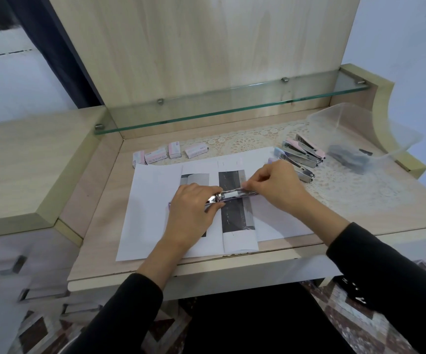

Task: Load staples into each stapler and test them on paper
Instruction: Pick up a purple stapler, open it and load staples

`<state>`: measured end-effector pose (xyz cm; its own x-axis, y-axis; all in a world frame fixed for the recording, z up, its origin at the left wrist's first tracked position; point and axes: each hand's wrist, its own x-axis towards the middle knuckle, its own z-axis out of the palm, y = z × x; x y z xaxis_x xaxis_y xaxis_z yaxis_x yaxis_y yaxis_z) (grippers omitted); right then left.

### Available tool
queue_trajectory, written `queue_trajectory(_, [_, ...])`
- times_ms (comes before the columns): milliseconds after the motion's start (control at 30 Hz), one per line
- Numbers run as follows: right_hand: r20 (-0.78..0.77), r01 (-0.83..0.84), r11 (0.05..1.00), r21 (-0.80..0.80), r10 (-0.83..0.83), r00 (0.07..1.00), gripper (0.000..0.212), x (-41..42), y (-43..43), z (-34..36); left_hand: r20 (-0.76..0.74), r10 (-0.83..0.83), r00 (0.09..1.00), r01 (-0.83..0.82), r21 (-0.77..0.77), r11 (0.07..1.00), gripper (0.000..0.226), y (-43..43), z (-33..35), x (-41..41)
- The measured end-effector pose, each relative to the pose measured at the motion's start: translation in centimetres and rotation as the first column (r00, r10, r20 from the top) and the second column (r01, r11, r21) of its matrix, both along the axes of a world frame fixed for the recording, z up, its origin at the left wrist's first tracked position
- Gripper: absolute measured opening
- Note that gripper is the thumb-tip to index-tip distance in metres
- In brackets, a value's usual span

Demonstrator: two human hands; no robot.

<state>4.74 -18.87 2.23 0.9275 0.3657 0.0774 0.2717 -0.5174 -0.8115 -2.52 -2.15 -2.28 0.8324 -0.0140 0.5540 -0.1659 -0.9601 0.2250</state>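
Staple boxes back-L, spare staplers + clear tub back-R. Open stapler lies mid-desk on paper. L hand curls round its rear end; R hand fingertips pinch narrow on its rail.

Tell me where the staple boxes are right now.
In the head view, the staple boxes sit in a row at the back left of the desk, just beyond the white paper and in front of the glass shelf, left of the spare staplers.
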Motion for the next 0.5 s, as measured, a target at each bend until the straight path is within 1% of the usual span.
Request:
queue_trajectory(100, [-0.025,0.016,0.998,-0.055,-0.017,1.000,0.013,-0.8,0.3,-0.6,0.002,0.011,1.000,-0.011,-0.002,1.000,0.027,0.0,0.0,0.0])
queue_trajectory(267, [-0.032,0.096,0.995,-0.029,-0.097,0.995,0.005,-1.7,1.2,-1.0,0.000,0.011,1.000,-0.011,-0.008,1.000,0.028,0.0,-0.1,0.0])
queue_trajectory(500, [-0.015,0.204,0.979,0.009,-0.203,0.979,0.007,-2.6,2.5,-1.4,0.028,-0.007,1.000,0.008,-0.004,1.000,0.024,-0.1,0.2,-0.1])
